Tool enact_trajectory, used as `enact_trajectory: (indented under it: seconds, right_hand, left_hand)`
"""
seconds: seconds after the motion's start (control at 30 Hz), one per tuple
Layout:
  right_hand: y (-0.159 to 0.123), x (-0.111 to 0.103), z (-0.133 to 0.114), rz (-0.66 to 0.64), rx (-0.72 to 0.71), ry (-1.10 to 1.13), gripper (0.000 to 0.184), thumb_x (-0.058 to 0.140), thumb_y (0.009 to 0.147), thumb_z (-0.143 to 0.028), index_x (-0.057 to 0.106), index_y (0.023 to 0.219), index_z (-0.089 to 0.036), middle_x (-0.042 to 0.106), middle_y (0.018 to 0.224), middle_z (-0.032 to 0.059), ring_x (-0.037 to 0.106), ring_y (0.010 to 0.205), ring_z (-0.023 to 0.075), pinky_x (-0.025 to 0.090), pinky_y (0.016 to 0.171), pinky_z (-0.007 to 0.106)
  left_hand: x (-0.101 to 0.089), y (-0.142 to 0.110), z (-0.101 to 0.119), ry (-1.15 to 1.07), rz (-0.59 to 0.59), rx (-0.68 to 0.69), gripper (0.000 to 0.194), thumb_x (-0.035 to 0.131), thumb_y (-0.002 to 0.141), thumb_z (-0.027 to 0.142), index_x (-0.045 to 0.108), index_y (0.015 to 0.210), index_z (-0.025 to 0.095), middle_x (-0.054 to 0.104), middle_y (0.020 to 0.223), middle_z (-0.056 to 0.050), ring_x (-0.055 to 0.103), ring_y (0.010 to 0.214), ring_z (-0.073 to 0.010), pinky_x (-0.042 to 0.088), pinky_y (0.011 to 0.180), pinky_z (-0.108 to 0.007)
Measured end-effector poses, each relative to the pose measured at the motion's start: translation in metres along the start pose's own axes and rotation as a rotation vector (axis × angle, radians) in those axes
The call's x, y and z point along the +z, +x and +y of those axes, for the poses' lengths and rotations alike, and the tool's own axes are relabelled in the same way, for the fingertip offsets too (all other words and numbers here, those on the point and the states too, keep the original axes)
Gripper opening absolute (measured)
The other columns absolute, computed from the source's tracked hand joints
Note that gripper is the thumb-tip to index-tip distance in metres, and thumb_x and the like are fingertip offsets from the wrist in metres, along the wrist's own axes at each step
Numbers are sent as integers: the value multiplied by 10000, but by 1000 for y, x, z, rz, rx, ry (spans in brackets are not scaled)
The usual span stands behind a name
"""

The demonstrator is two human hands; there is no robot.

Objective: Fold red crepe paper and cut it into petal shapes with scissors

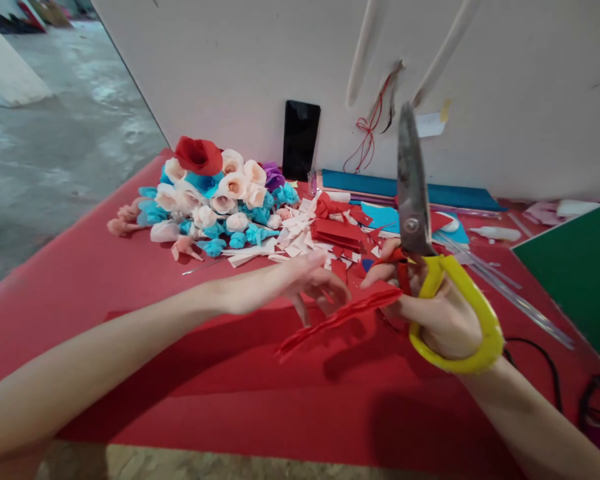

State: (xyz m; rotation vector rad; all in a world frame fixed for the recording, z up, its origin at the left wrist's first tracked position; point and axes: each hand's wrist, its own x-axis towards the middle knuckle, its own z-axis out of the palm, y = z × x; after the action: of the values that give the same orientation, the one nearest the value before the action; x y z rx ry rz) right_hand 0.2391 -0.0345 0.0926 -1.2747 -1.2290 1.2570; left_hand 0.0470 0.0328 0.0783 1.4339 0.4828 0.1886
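In the head view, my right hand (pixel 447 317) has a pair of scissors (pixel 414 217) looped over it by the yellow handles, blades pointing up. Its thumb and fingers also pinch one end of a folded strip of red crepe paper (pixel 337 319), which slants down to the left above the table. My left hand (pixel 313 283) is just behind that strip, with its fingers apart and slightly bent. Whether its fingertips touch the paper is hard to tell. Beyond the hands lie red paper scraps (pixel 336 233) and pale paper cuttings (pixel 297 230).
Handmade paper flowers (pixel 215 193) are heaped at the back left of the red-covered table (pixel 75 267). A black phone (pixel 301 139) leans on the white wall. To the right are a small white bottle (pixel 497 233), clear sticks (pixel 517 300) and a green board (pixel 580 267).
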Motion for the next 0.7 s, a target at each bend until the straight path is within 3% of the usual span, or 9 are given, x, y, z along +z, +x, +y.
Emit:
enact_trajectory:
  seconds: [0.07,0.13,0.23,0.4,0.53,0.7]
  right_hand:
    - [0,-2,-3,5,-39,23,293,601,620,-116,457,845,-235,598,627,-58,422,419,64,316,394,199]
    - [0,-4,-5,19,-73,-4,296,594,622,-89,457,840,-235,614,628,-55,462,446,76,342,419,204]
    - [0,-6,-5,10,-98,-56,304,604,631,-93,454,852,-236,613,608,-48,492,485,98,362,455,218]
    - [-1,-5,-1,-64,-69,-46,298,613,661,-122,441,871,-245,623,623,-48,439,422,80,337,445,228]
    - [1,-8,5,72,-160,18,272,642,712,-228,459,909,-264,662,795,-26,539,541,101,394,533,249]
    - [3,-12,9,97,-233,-16,294,587,760,-434,434,955,-276,640,932,-14,306,377,37,285,375,239]
  left_hand:
    - [0,6,-8,-234,-88,-52,656,266,808,677,640,1005,176,634,996,-88,577,973,-205,467,730,-255]
    - [1,10,-15,-333,-103,-77,527,439,790,612,644,988,168,655,958,-78,598,939,-185,464,778,-252]
    - [3,11,-21,-324,-107,-91,336,700,690,379,655,957,180,680,918,-40,632,847,-151,480,808,-255]
    - [6,7,-19,-226,-92,-107,262,755,632,254,677,869,173,707,867,-19,658,815,-156,530,787,-285]
    - [8,5,-13,-145,48,-56,203,729,671,221,679,864,184,708,857,8,659,752,-107,528,688,-191]
    - [13,6,-8,-27,364,37,212,730,666,250,671,850,163,706,837,1,652,714,-104,518,627,-163]
